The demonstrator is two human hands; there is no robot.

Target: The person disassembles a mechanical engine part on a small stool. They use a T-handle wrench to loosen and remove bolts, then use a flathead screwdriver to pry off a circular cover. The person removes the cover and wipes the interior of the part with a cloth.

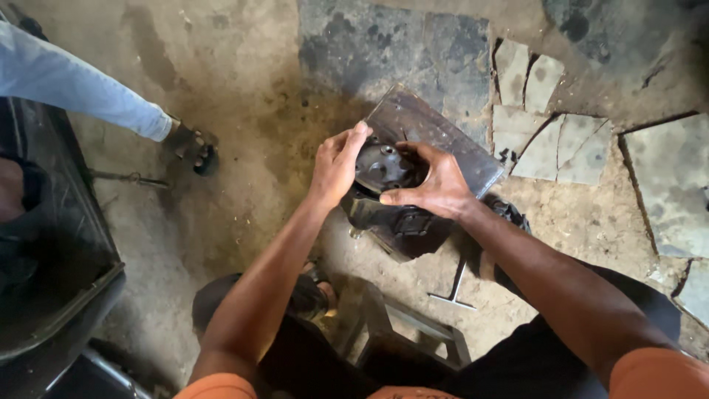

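Between the two hands, above a dark flat slab (436, 137) lying on the dirt floor (244, 96), sits a black, greasy metal part (385, 168), round on its upper face with small bolt holes and a blockier housing (399, 219) below it. It looks like a mechanical casting of some kind; exactly which I cannot tell. The left hand (336, 164) is curled against the part's left side, fingers bent over the top rim, thumb side toward the camera. The right hand (436, 185) wraps over the right side, its thumb (402, 196) laid along the lower front edge, fingers closing round the back. Both hands are clasped on the part, neither spread nor empty.

Judging from this grip, the work in hand is steadying or turning the part for inspection or for seating it on its lower housing. Any next move would call for a firm two-handed hold, since the surface looks oily and the piece looks heavy.

Just below the slab a thin T-shaped metal tool (454, 290) lies on the floor, and nearer the person stands a low metal stool frame (413, 329). Broken stone slabs (546, 125) pave the ground to the right. At the left, another person's leg in light blue trousers (74, 85) ends in a dark sandal (193, 148), well apart from the work, beside a dark vehicle body (52, 244).
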